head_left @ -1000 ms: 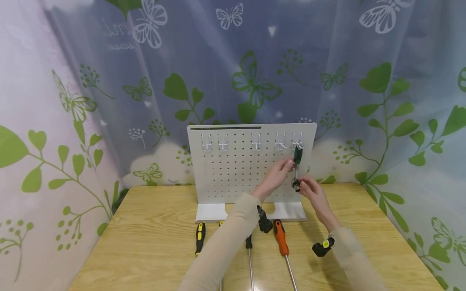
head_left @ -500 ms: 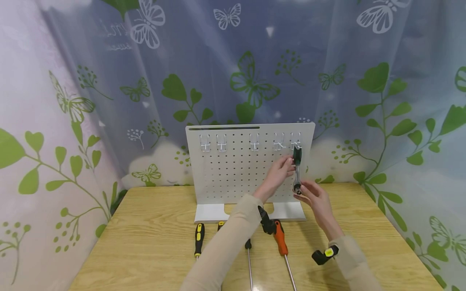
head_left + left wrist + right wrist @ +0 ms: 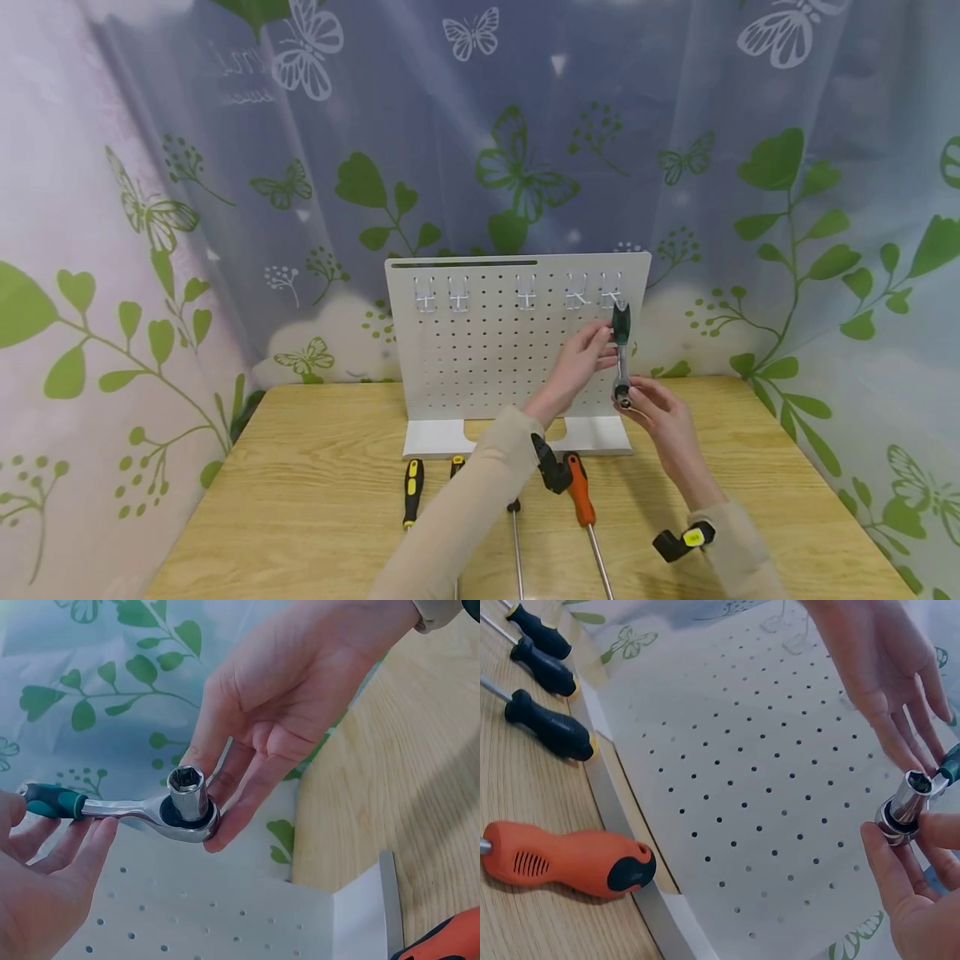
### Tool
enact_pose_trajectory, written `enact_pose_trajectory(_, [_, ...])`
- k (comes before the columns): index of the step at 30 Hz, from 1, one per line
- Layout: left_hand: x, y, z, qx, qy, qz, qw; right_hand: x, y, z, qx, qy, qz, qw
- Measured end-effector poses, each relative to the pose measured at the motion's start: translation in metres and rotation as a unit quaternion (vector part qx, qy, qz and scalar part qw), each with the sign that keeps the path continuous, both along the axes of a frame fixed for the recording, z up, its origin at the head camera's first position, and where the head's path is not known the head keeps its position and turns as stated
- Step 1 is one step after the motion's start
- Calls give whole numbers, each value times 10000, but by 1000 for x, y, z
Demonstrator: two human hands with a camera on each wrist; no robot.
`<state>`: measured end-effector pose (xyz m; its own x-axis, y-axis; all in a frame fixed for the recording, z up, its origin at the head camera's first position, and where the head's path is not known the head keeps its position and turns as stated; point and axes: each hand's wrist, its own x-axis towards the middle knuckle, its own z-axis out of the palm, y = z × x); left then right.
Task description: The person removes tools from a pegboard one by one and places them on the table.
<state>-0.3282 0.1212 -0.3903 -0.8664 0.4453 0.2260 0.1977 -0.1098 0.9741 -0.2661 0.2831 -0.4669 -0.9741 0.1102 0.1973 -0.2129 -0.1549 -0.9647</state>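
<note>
A ratchet wrench point(image 3: 621, 323) with a green and black handle is held upright before the pegboard's right part. My left hand point(image 3: 573, 367) holds it at the handle; in the left wrist view the fingers lie under the grip, with the thumb at the edge. My right hand point(image 3: 667, 425) pinches the round ratchet head at the lower end. A shiny hex socket point(image 3: 187, 793) sits on that head, its opening facing outward. The handle's tip is just below and in front of the rightmost metal hook point(image 3: 611, 297), and appears apart from it.
The white pegboard point(image 3: 480, 358) stands on the wooden table point(image 3: 315, 467) with several hooks along its top. In front lie an orange screwdriver point(image 3: 579, 492), a black-and-yellow screwdriver point(image 3: 413, 492) and other dark-handled screwdrivers, partly behind the left sleeve. A patterned curtain point(image 3: 420, 125) hangs behind.
Both hands have moved the ratchet wrench slightly right and downward, away from the rightmost hook. Its socket end now faces more toward the head camera. The screwdrivers stay put.
</note>
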Motion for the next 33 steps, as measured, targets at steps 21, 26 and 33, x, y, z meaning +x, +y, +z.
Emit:
enact_pose_trajectory(21, [26, 9, -23, 653, -527, 557, 9949, 46, 8, -6, 103, -203, 447, 9987])
enact_pose_trajectory(26, [31, 13, -43, 532, -570, 601, 9951, 57, 9, -20, 315, -466, 382, 9977])
enact_pose_trajectory(33, [42, 16, -68, 270, -748, 669, 9946, 73, 13, -36, 598, -821, 358, 9942])
